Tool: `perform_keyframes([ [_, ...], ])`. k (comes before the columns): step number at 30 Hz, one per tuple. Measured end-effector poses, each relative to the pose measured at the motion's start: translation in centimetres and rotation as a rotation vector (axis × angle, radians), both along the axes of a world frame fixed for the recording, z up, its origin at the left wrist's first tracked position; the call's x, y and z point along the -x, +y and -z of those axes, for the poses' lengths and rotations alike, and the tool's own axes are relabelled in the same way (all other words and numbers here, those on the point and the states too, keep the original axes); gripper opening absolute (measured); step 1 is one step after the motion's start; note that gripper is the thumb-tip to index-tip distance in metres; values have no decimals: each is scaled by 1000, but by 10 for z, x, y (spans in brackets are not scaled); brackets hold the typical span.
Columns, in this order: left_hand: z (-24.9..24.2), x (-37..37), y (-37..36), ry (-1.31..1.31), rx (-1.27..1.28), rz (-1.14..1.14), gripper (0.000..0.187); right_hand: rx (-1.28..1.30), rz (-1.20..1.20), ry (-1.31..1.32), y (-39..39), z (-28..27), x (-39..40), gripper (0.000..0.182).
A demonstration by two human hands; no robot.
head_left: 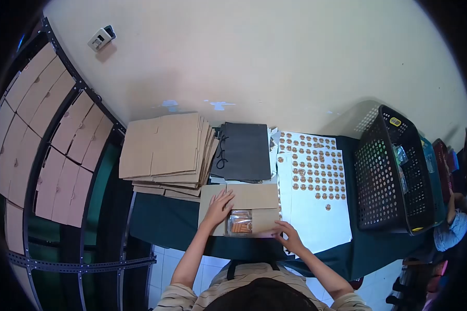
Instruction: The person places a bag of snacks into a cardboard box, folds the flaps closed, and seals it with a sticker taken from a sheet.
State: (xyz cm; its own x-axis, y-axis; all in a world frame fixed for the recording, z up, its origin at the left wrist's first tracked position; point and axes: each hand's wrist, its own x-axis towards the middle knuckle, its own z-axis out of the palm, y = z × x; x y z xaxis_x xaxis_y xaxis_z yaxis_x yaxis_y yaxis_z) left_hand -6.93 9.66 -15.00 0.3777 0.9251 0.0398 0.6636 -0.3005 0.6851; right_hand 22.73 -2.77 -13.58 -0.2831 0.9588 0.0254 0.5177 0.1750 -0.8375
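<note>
An open cardboard box [264,196] sits at the front of the table, its flaps partly folded over the top. Through the gap between the flaps shows a clear plastic pack [240,224] with orange-brown contents. My left hand [219,208] lies on the left flap, fingers stretched out flat. At the front right corner of the box, my right hand [289,237] has its fingers closed on the cardboard edge. Right beside that hand lie white sheets [316,223] with rows of round brown stickers [316,166].
Flattened cardboard boxes [163,147] are stacked at the left, with a black folder [242,153] beside them. A black perforated basket [373,181] stands on the right. Metal shelves [80,85] full of boxes rise at the left. Another person's arm [454,215] shows at far right.
</note>
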Motion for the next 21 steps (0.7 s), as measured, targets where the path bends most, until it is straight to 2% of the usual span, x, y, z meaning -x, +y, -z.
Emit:
perform_keyframes([
  [3, 3, 2, 3, -103, 30, -49, 32, -122, 154, 10, 7, 10, 10, 19],
  [6, -1, 12, 2, -138, -4, -86, 28, -49, 118, 108, 10, 2, 10, 26],
  [7, -2, 16, -4, -139, -59, -175, 34, -100, 121, -118, 5, 6, 8, 31],
  [8, -1, 22, -11, -139, -60, -174, 34, -100, 122, -119, 4, 5, 4, 31],
  [10, 7, 44, -29, 15, -143, -525, 41, -145, -63, -292, 3, -15, 1, 37],
  [11, 13, 55, -40, -9, -38, -599, 43, -139, -136, -321, 4, -25, 0, 50],
  [12, 22, 65, -50, -32, 67, -673, 46, -137, -134, -320, 4, -29, -1, 50],
  [13, 24, 72, -58, -261, 299, -724, 45, -95, -161, -315, 6, -32, -2, 53],
  [14, 27, 77, -61, -259, 297, -727, 45, -55, -191, -309, 8, -34, -3, 56],
  [16, -5, 80, -77, -716, 603, -674, 41, 103, -226, -489, 20, -21, -14, 56],
  [17, -27, 75, -81, -665, 570, -635, 35, 176, -189, -464, 31, -14, -19, 47],
  [18, -29, 73, -83, -666, 567, -642, 35, 226, -115, -398, 45, -24, -19, 42],
  [20, -30, 65, -87, -742, 392, -540, 33, -11, -14, -440, 60, -61, -6, 43],
  [21, -43, 55, -89, -775, 392, -520, 34, -14, -19, -440, 66, -62, 1, 43],
])
